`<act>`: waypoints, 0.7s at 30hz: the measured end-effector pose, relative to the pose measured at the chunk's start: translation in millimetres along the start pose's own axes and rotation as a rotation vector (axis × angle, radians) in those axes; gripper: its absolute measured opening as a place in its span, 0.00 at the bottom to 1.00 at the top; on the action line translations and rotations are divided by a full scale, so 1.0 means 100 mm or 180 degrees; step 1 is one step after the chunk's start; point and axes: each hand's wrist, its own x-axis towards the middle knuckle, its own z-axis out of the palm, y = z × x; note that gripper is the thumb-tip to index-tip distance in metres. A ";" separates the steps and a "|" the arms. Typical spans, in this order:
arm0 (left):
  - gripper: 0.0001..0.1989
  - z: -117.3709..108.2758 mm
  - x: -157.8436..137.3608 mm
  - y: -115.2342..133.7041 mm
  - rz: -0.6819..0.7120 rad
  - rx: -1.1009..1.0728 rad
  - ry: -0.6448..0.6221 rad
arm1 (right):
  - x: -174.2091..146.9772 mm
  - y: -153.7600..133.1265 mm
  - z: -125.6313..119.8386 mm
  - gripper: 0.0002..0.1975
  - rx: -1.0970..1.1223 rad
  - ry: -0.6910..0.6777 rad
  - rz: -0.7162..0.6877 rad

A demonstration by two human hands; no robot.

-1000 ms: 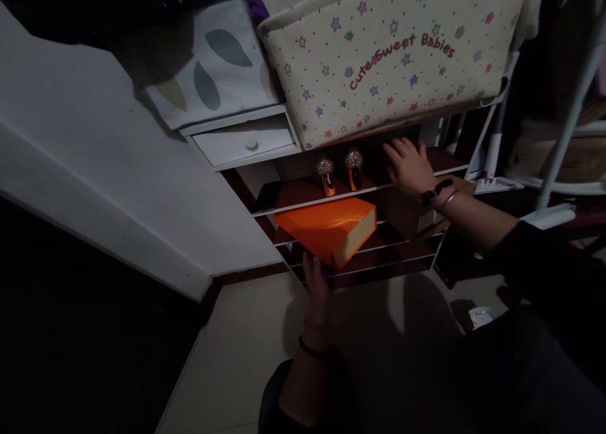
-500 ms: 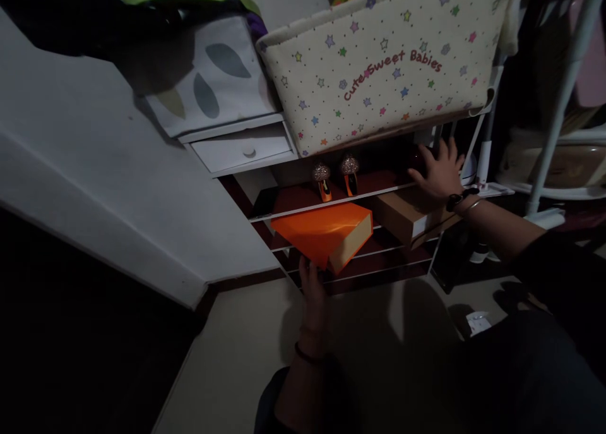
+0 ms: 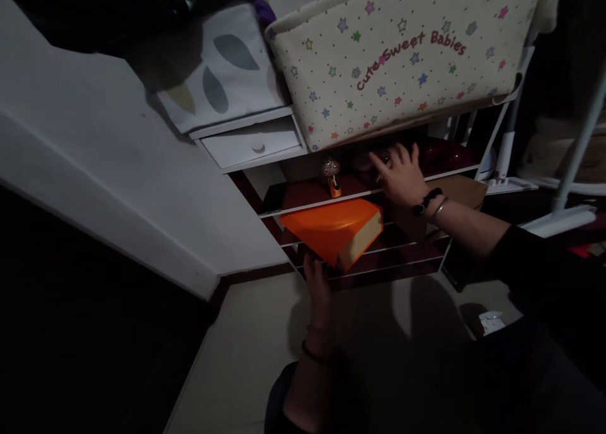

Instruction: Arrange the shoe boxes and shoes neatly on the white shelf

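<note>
Standing against a pale wall (image 3: pixel 118 168) is a low rack of dark red shelves (image 3: pixel 303 197) with white edges, and on top of it sits a large cream fabric basket (image 3: pixel 402 48) printed with coloured stars and the words "Cute Sweet Babies". Left of the basket is a white fabric bin (image 3: pixel 222 67) with grey leaf shapes, and under that a small white drawer (image 3: pixel 255 146) with a round knob. An orange box (image 3: pixel 331 235) juts out from a lower shelf, tilted, one corner pointing down and forward; its near end face is tan. The left hand (image 3: pixel 316 285) is below that box, fingers up against its lower front corner; whether it grips or only props the box cannot be told. A brown cardboard box (image 3: pixel 461 191) lies on a shelf to the right, partly behind the right forearm. The right hand (image 3: pixel 401 175) is open, fingers spread, over the upper shelf just under the basket, with dark and metal bands at the wrist. Just left of it stands one orange shoe (image 3: pixel 332 176) with a glittery top. A second shape behind the fingers is too dark to make out
</note>
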 end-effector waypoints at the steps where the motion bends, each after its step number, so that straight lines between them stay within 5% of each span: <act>1: 0.34 -0.02 0.00 -0.01 0.0022 -0.0042 -0.0013 | -0.03 0.01 0.00 0.34 -0.0042 0.0025 0.0258; 3: 0.33 -0.04 -0.01 -0.02 0.0075 -0.0061 -0.0044 | -0.05 -0.01 -0.02 0.34 -0.0028 0.0027 0.0451; 9: 0.34 0.00 0.02 -0.02 0.0101 0.0017 0.0039 | 0.29 -0.63 0.03 0.37 0.0585 -0.0027 -0.0487; 14: 0.33 0.01 0.08 -0.04 0.0182 0.0146 0.0038 | 0.66 -1.17 0.25 0.38 0.1122 -0.0287 0.0793; 16: 0.34 0.00 0.09 -0.05 0.0092 0.0139 0.0048 | 0.75 -1.26 0.32 0.34 0.1171 -0.0438 0.0879; 21: 0.33 -0.05 0.11 -0.04 0.0030 0.0149 -0.0004 | 0.77 -1.31 0.40 0.31 0.0647 -0.0234 -0.0539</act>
